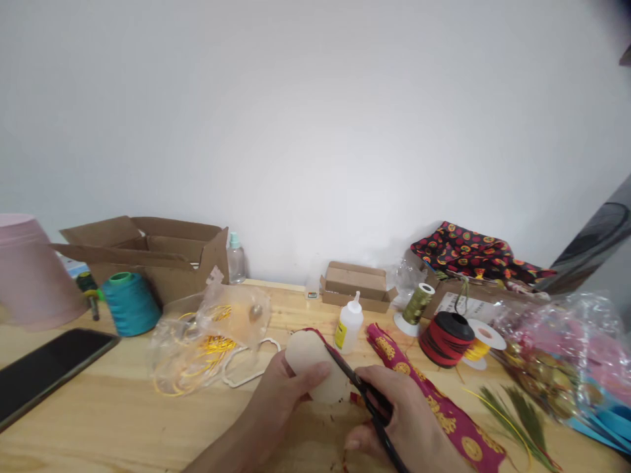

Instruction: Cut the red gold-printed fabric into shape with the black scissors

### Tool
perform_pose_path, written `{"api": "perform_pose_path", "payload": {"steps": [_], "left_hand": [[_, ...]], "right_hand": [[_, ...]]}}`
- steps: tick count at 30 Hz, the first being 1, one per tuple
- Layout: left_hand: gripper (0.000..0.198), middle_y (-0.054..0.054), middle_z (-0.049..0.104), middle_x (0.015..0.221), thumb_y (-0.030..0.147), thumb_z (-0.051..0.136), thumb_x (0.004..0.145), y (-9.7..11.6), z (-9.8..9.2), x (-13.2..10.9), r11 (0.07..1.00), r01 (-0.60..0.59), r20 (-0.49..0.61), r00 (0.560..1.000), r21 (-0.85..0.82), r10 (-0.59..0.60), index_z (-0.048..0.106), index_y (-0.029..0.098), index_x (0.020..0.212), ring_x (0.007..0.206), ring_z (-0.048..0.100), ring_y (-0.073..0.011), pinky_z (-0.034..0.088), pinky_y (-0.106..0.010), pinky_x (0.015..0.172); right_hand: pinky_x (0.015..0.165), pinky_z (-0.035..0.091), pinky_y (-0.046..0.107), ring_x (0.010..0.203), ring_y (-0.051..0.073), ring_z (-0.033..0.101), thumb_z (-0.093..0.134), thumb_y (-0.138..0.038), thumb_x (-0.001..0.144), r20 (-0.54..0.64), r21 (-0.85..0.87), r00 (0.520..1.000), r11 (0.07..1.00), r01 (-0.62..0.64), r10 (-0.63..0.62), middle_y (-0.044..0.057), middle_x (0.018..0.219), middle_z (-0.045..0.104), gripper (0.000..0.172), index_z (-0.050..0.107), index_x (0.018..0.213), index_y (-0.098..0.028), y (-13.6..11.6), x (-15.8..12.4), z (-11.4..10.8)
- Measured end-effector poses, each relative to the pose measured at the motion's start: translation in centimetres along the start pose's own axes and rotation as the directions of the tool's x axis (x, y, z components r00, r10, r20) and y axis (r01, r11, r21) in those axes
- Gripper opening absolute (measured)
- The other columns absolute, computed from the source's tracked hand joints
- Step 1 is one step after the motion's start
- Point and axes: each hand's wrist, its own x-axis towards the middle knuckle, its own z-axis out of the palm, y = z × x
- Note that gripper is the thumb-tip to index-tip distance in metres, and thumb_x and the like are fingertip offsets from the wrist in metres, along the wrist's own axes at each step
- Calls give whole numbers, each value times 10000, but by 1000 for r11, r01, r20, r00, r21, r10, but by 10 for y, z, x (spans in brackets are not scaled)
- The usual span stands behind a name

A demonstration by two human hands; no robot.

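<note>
My left hand (288,387) is closed on a pale, rounded card cutout (323,371), its thumb lying across the front. Dark red fabric shows along the cutout's upper right edge. Black scissors (362,387) are gripped in my right hand (401,407), their blades pointing up and left against that edge. Whether the blades are parted I cannot tell. Just behind the cutout stands a white glue bottle (348,328) with a yellow label. A strip of magenta fabric with gold patterns (434,397) runs beneath and to the right of my right hand.
On the left are a phone (54,368), a teal thread cone (129,305), an open cardboard box (162,263) and plastic bags with yellow cord (211,328). Rightward stand a red-and-black thread spool (446,338), green tassels (517,410) and a clear bag of gold bells (552,381).
</note>
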Motion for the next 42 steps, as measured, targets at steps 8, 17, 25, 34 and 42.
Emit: {"api": "perform_pose_path", "payload": {"steps": [8,17,25,34,42], "left_hand": [[160,-51,723,693,211,709,623,-2,0,1,999,8,17,1000,45,-9,682,128,757,635,638,-167,496,-249,606],[174,-49,713,642,217,723,597,-2,7,0,997,23,6,1000,70,-24,675,115,729,586,618,-153,478,-241,574],[158,-57,720,659,217,719,593,-5,4,-1,997,38,30,999,66,-40,683,118,710,600,622,-166,474,-254,589],[206,-48,704,632,279,715,611,-6,3,0,997,44,1,999,57,-44,658,121,730,556,603,-139,467,-226,535],[230,-25,687,609,295,717,612,-2,3,1,1000,7,-56,998,30,-5,627,134,749,542,590,-124,455,-207,511]], "right_hand": [[444,252,221,497,116,353,607,-599,626,-9,-26,1000,1000,2,-2,-31,568,458,470,594,780,-155,0,1,0],[454,263,221,495,118,360,588,-509,704,-21,-56,999,998,-36,35,-33,547,448,348,602,731,-162,-2,1,4],[442,243,217,477,103,314,567,-458,747,-26,-2,999,1000,-23,23,-52,523,370,325,543,602,-169,-2,-1,4],[454,263,216,487,104,343,581,-449,733,-21,44,1000,999,1,0,-43,537,414,309,565,634,-157,6,1,7],[504,361,216,590,154,485,602,-637,606,74,271,997,962,-31,11,-2,640,555,531,620,816,-149,-6,2,-6]]}}
